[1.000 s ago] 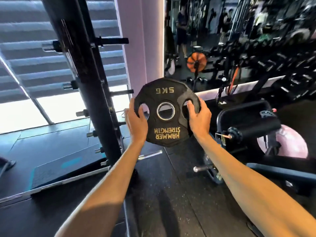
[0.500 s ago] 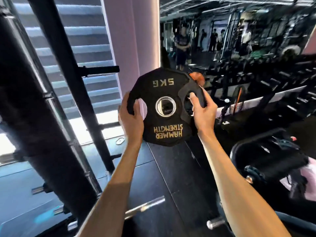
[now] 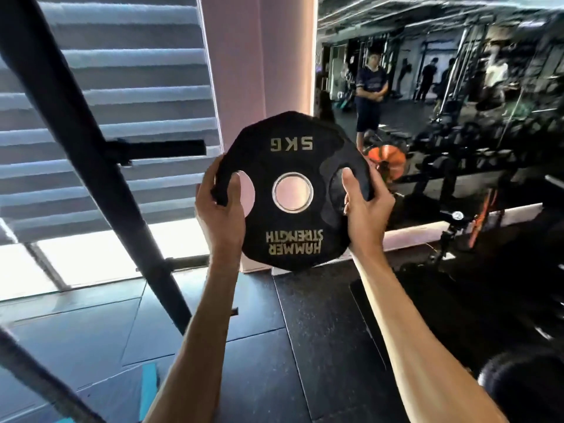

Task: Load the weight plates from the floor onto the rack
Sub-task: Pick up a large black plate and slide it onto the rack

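1. Head view: shows a black 5 kg weight plate (image 3: 290, 224) up in the air at mid-frame, face toward the camera, clear of the floor and not on any peg. Reads "5KG" near its top edge and "HAMMER STRENGTH" near its bottom edge in gold letters, both upside down.
2. Gripped on its left side by the left hand (image 3: 221, 215), thumb hooked through the left cut-out, fingers curled round the rim.
3. Gripped on its right side by the right hand (image 3: 366, 209), thumb laid into the right cut-out, fingers wrapped behind the rim.
4. Just left of the plate: a black horizontal peg (image 3: 158, 151) sticking out from the slanted black rack upright (image 3: 91, 141), free end near the left hand, apart from it.
5. Behind the plate: a pink pillar (image 3: 259, 71), visible also through the metal-ringed centre hole; left of that, window blinds (image 3: 122, 71) with bright glass beneath.
6. To the right: a dim gym room with a person (image 3: 370, 96) standing in a dark top and shorts, an orange disc (image 3: 386, 160) just beyond the right hand, and a blurred dumbbell rack (image 3: 457, 154).
7. Below: dark rubber floor (image 3: 320, 331) with a teal mark (image 3: 149, 389), and a second slanted black bar (image 3: 39, 383) at the lower left.
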Motion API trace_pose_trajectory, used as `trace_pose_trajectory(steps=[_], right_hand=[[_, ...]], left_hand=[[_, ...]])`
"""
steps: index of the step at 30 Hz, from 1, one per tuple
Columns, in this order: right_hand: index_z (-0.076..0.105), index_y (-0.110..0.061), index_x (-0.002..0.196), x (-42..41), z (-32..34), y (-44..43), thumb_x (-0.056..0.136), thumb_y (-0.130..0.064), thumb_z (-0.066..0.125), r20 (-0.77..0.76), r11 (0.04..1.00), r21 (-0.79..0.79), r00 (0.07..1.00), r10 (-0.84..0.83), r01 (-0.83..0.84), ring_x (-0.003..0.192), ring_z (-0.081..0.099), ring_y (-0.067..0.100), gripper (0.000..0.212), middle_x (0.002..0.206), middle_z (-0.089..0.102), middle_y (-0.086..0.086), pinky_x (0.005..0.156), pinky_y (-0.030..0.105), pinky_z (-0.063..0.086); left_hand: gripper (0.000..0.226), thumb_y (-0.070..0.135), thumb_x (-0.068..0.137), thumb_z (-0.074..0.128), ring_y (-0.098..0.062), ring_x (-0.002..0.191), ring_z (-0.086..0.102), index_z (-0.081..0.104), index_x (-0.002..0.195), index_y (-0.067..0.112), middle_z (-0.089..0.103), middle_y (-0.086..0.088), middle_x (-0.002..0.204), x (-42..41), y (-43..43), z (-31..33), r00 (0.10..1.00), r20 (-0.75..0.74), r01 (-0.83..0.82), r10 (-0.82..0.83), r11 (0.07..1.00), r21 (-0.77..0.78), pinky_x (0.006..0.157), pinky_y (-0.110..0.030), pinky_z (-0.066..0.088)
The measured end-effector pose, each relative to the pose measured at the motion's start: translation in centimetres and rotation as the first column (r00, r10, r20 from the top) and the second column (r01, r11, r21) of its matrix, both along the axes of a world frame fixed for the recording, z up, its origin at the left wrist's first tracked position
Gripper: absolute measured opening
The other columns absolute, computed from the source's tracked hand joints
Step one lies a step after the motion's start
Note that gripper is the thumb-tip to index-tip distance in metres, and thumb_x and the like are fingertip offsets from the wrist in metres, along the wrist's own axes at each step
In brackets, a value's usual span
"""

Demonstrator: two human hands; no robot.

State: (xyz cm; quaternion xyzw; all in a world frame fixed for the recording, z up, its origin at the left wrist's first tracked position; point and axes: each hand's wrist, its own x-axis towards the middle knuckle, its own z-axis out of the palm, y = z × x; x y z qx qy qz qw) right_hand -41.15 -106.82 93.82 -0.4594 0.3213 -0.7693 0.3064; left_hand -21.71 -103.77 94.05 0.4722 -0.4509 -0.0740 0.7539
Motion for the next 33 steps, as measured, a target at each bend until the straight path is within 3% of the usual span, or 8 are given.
trace_pose_trajectory(steps=[7, 12, 16, 21, 23, 25, 27, 33], right_hand=[[0.065, -0.006, 0.124, 2.8, 0.5, -11.6, 0.092, -0.014, 0.068, -0.002, 0.993, -0.010, 0.993, 0.120, -0.120, 0.107, 0.068, 0.017, 0.034, 0.114, 0.072, 0.006, 0.096, 0.033, 0.054], [0.062, 0.003, 0.125, 6.5, 0.3, -18.3, 0.093, -0.005, 0.065, -0.036, 0.977, -0.028, 0.977, 0.211, -0.212, 0.098, 0.057, -0.020, 0.033, 0.097, 0.067, -0.030, 0.089, 0.008, 0.042], [0.064, -0.010, 0.123, 10.9, 0.5, -24.1, 0.092, -0.013, 0.067, -0.042, 0.953, -0.050, 0.954, 0.298, -0.300, 0.106, 0.065, 0.006, 0.031, 0.107, 0.072, -0.012, 0.093, 0.021, 0.047], [0.062, -0.006, 0.121, 17.0, 0.4, -29.7, 0.092, -0.023, 0.062, -0.066, 0.913, -0.079, 0.916, 0.396, -0.400, 0.097, 0.062, 0.020, 0.033, 0.105, 0.067, 0.007, 0.088, 0.031, 0.050], [0.060, -0.006, 0.122, 19.1, 0.1, -31.3, 0.094, -0.028, 0.058, -0.061, 0.883, -0.060, 0.885, 0.462, -0.466, 0.087, 0.058, 0.021, 0.035, 0.096, 0.062, 0.006, 0.078, 0.037, 0.050], [0.060, -0.001, 0.122, 20.8, -0.1, -32.7, 0.099, -0.024, 0.053, -0.037, 0.875, -0.060, 0.878, 0.478, -0.480, 0.081, 0.060, 0.011, 0.033, 0.094, 0.063, 0.002, 0.074, 0.025, 0.051], [0.061, 0.004, 0.120, 22.2, -0.2, -33.9, 0.101, -0.021, 0.050, -0.034, 0.868, -0.070, 0.871, 0.491, -0.492, 0.082, 0.062, 0.006, 0.033, 0.095, 0.065, 0.000, 0.073, 0.019, 0.050], [0.061, 0.004, 0.111, 25.9, -1.5, -37.7, 0.099, -0.035, 0.052, -0.028, 0.783, -0.036, 0.784, 0.621, -0.621, 0.055, 0.049, 0.011, 0.042, 0.070, 0.057, -0.009, 0.050, 0.027, 0.041]], left_hand=[[0.039, 0.027, 0.094, 0.063, -0.011, 0.106, 0.065, 0.060, 0.133, 0.022, 0.067, -0.002, 0.116, 2.4, -8.9, 0.8, 0.987, 0.021, -0.157, 0.157, 0.988, 0.001, 0.088, -0.018, 0.049], [0.041, 0.025, 0.094, 0.064, -0.010, 0.111, 0.063, 0.060, 0.134, 0.018, 0.065, -0.005, 0.120, 4.5, -13.2, 0.8, 0.963, 0.008, -0.268, 0.268, 0.963, -0.018, 0.093, -0.020, 0.050], [0.038, 0.021, 0.095, 0.062, -0.011, 0.114, 0.061, 0.060, 0.133, 0.018, 0.063, -0.005, 0.122, 7.2, -16.1, 1.8, 0.923, 0.038, -0.380, 0.383, 0.923, -0.058, 0.097, -0.022, 0.049], [0.036, 0.022, 0.096, 0.061, 0.002, 0.105, 0.058, 0.062, 0.132, 0.019, 0.060, -0.004, 0.118, 10.8, -18.5, 3.1, 0.830, 0.073, -0.548, 0.552, 0.833, -0.073, 0.091, -0.013, 0.047], [0.035, 0.022, 0.097, 0.061, 0.003, 0.103, 0.059, 0.062, 0.131, 0.021, 0.060, -0.005, 0.117, 11.8, -19.2, 3.1, 0.790, 0.108, -0.599, 0.604, 0.797, -0.076, 0.091, -0.011, 0.046], [0.034, 0.021, 0.097, 0.061, 0.005, 0.103, 0.058, 0.061, 0.131, 0.022, 0.060, -0.006, 0.118, 12.6, -20.0, 3.0, 0.753, 0.116, -0.643, 0.648, 0.761, -0.085, 0.090, -0.008, 0.044], [0.035, 0.022, 0.097, 0.061, -0.001, 0.107, 0.061, 0.062, 0.131, 0.019, 0.062, -0.008, 0.120, 13.5, -20.9, 2.7, 0.734, 0.109, -0.665, 0.670, 0.742, -0.084, 0.092, -0.013, 0.047], [0.034, 0.023, 0.096, 0.061, -0.018, 0.108, 0.062, 0.062, 0.129, 0.020, 0.062, -0.004, 0.118, 14.2, -23.2, 1.6, 0.627, 0.113, -0.767, 0.771, 0.636, -0.083, 0.095, -0.041, 0.052]])
